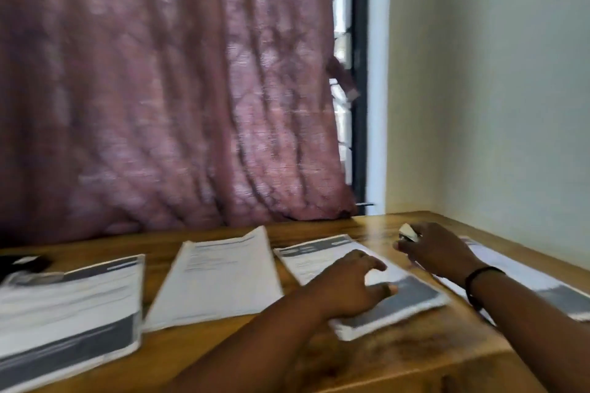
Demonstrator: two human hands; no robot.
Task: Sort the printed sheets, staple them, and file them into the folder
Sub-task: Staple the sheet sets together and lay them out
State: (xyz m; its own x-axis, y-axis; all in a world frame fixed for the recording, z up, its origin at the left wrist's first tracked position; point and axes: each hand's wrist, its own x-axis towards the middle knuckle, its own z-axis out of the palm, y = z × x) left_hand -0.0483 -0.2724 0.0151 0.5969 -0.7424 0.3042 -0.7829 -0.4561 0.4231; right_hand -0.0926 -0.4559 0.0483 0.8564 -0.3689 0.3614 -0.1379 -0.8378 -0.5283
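Wooden tabletop (415,357), blurred view. Nearest: leftmost stack of printed sheets (68,313), dark bands across its pages. Beside it, second stack (217,284), mostly white. Left hand (348,287) over third stack (412,300), fingers spread and relaxed, fingertips touching the paper, nothing gripped. Right hand (437,252) beyond, black wristband (479,281) on wrist, fingers curled round a small white object (408,232), likely a stapler; too blurred to confirm. Fourth stack (549,284) under right forearm. Dark object (25,265) at far left. Behind: pink curtain (166,89), window frame (360,73).

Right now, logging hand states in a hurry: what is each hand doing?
Left hand: open, resting on a stack of sheets.
Right hand: gripping a small white object, too blurred to identify.
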